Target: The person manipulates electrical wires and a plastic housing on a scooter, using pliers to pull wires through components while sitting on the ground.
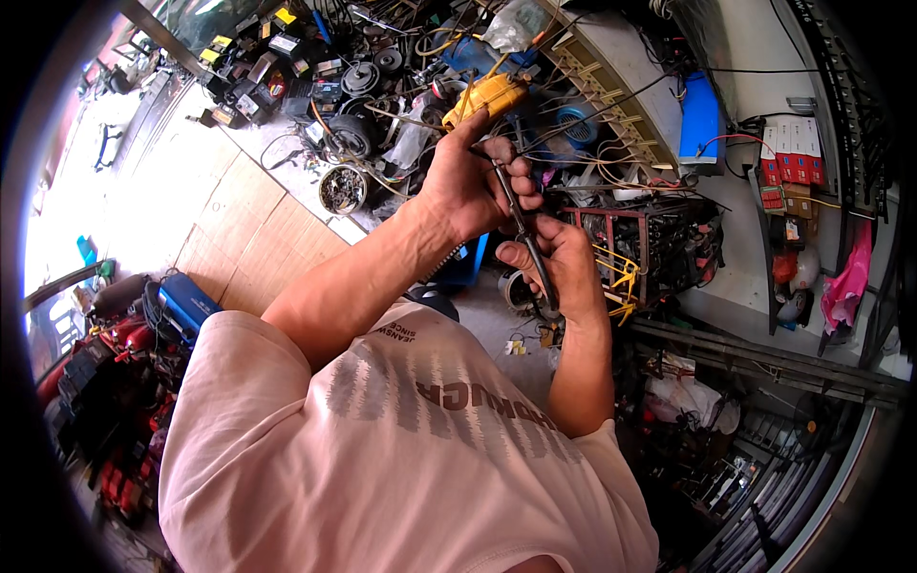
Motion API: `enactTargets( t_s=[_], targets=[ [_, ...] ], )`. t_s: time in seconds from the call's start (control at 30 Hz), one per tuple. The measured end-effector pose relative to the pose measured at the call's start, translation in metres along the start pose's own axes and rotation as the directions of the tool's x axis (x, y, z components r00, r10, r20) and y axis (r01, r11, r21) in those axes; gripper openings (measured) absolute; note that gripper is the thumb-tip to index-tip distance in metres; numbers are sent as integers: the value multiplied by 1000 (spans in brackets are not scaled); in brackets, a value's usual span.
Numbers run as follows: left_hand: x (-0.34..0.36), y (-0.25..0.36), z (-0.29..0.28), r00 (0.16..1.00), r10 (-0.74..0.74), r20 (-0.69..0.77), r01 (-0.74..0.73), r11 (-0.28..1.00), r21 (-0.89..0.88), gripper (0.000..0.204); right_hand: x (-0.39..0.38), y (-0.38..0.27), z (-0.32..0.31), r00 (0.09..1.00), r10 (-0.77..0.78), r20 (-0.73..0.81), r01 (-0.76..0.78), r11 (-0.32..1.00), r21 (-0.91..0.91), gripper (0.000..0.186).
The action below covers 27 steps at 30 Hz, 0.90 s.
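Note:
A thin dark rod-like piece [524,229], exact kind unclear, runs slantwise between my hands. My left hand [466,186] is closed, fingers curled about its upper end. Lower down, my right hand [565,260] grips the same piece between thumb and fingers, and its lower end passes along the palm toward the wrist. Just beyond my left fingertips is a yellow rounded object [489,97] with a yellow cord; whether my hand touches it I cannot tell.
Cables, motor parts and small batteries crowd the floor ahead, with a round tin of small parts [343,189] nearer. Brown boards [244,229] lie to the left, beside a blue case [188,298]. Shelving at the right carries red-and-white boxes [793,151] and a pink bag [846,277].

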<state>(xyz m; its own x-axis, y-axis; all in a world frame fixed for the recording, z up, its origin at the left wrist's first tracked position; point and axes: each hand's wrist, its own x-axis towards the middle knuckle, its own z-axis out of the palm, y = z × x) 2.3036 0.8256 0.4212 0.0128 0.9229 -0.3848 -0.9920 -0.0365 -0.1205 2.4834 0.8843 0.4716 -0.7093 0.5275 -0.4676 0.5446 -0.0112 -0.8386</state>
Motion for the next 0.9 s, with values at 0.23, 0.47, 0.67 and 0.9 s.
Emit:
enactTargets(
  t_s=[0.23,0.47,0.67,0.9],
  targets=[
    [7,9,-18,993,-14,116,8,998,56,55,0,-10,17,996,-67,-56,66,997,-30,35],
    [-6,10,-4,998,-49,24,48,997,56,57,-8,-3,27,987,-70,-141,45,983,-177,36],
    [-20,14,-31,974,-73,215,74,997,6,56,-28,-9,46,984,-104,-144,78,982,-172,38],
    [-68,12,-71,944,1,330,22,998,-67,54,-56,-15,87,963,-253,-94,137,760,-636,52]
  ],
)
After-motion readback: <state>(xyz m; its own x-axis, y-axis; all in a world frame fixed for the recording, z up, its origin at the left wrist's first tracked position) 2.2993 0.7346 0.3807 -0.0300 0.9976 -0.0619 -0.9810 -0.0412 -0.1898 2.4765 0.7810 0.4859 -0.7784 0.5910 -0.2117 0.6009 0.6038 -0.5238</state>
